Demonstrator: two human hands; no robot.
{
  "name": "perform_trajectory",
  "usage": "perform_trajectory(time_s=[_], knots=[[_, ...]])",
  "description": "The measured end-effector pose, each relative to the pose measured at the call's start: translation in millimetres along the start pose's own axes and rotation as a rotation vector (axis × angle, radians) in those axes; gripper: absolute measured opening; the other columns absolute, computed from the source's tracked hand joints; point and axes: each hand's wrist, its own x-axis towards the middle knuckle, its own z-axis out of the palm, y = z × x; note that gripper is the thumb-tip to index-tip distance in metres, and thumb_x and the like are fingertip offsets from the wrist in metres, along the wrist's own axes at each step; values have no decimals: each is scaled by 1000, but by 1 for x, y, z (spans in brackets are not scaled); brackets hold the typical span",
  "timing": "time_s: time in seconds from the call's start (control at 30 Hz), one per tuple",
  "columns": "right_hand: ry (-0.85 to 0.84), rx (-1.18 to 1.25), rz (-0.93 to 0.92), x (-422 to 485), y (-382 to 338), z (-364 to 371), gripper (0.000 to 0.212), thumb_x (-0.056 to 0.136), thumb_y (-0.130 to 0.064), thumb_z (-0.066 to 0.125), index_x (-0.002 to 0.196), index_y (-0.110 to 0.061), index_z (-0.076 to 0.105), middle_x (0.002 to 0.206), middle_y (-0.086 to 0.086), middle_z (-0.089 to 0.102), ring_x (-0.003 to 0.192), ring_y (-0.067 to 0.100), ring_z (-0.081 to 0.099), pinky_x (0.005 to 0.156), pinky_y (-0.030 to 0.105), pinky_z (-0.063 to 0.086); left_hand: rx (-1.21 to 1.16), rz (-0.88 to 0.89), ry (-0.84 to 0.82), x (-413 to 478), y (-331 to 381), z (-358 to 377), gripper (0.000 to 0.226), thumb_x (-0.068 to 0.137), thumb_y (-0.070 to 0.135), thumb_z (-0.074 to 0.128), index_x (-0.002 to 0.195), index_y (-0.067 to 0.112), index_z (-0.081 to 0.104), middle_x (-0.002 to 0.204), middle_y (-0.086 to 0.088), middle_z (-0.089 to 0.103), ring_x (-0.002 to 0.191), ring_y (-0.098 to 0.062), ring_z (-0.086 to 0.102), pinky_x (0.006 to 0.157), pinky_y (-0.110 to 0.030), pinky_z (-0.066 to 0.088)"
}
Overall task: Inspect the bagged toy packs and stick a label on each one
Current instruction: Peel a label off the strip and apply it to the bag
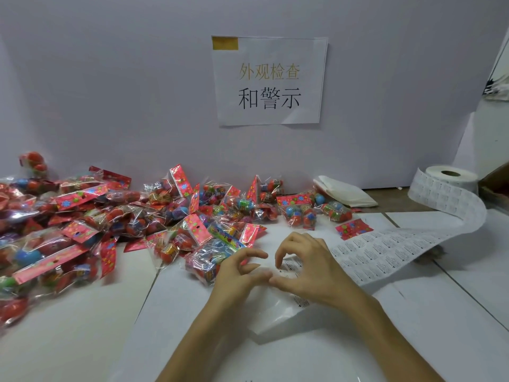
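Head cam: left hand (239, 274) and right hand (306, 267) each have a pinching grip on the white paper label strip's (385, 249) near end, thumbs touching, just beside the heap of red-topped clear bagged toy packs (110, 216) on the white surface (82, 326).

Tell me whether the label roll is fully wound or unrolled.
Partly unrolled: a long label strip trails from the roll down to the right hand.

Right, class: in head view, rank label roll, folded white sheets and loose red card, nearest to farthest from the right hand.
1. loose red card, just beyond right hand.
2. folded white sheets, farther back.
3. label roll, far right.
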Motion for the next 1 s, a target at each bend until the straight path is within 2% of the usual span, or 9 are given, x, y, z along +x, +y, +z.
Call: perform_trajectory(time_s=[0.1,0.17,0.33,0.53,0.6,0.73,0.83,0.93,1.0], knots=[[6,11,5,1,-1,0,33,72,-67,67,83,-37,58,91,-18,56,94,2,53,92,29,38,-28,6,-6,-2,3,1,30,85,-5,73,109,11,66,77,-14,76,76,-9,74,69,-10,50],[12,42,6,1,-1,-1,33,72,-65,69,81,-35,59,86,-17,55,90,4,54,86,29,42,-40,10,-3,-3,5,1,30,85,-8,71,109,8,66,76,-14,76,73,-13,74,68,-11,51],[-24,116,39,1,-1,-1,31,76,-57,76,81,-28,64,81,-14,62,84,9,61,74,29,53,-16,18,21,-4,6,3,28,86,-7,72,107,12,68,79,-11,78,76,-8,75,64,-7,49],[-30,141,125,0,-2,-4,41,71,-69,65,81,-30,72,79,-18,70,83,-1,66,75,27,58,28,12,49,-2,4,2,25,87,3,76,107,18,69,85,-7,79,78,-15,75,65,-12,52],[-34,149,130,0,-2,-4,36,73,-63,67,80,-28,75,78,-19,71,82,-1,67,77,25,56,43,14,53,-2,4,3,24,87,4,76,106,18,69,85,-7,79,79,-18,75,65,-12,53],[-52,134,142,1,1,-3,8,80,-34,75,80,-27,78,75,-16,73,79,0,68,79,26,57,60,13,50,-2,2,3,24,88,3,75,106,19,69,86,-9,78,74,-14,73,65,-13,53],[-45,136,136,1,1,-4,10,80,-35,71,81,-29,78,76,-17,73,79,-1,68,78,20,54,41,-10,31,-2,3,2,29,85,5,77,107,21,69,88,-12,78,79,-19,74,78,-26,57],[-49,147,130,1,0,-6,30,74,-59,69,87,-32,76,82,-21,72,85,-2,68,77,20,54,-20,-65,12,-1,6,-1,46,67,13,87,109,23,71,98,-12,78,94,-31,74,93,-46,57],[-61,122,121,1,2,-6,37,71,-65,71,91,-34,74,86,-20,72,88,-1,67,79,25,56,-87,-106,2,0,6,-3,54,59,13,84,111,22,71,105,-13,77,98,-36,73,96,-53,56]])
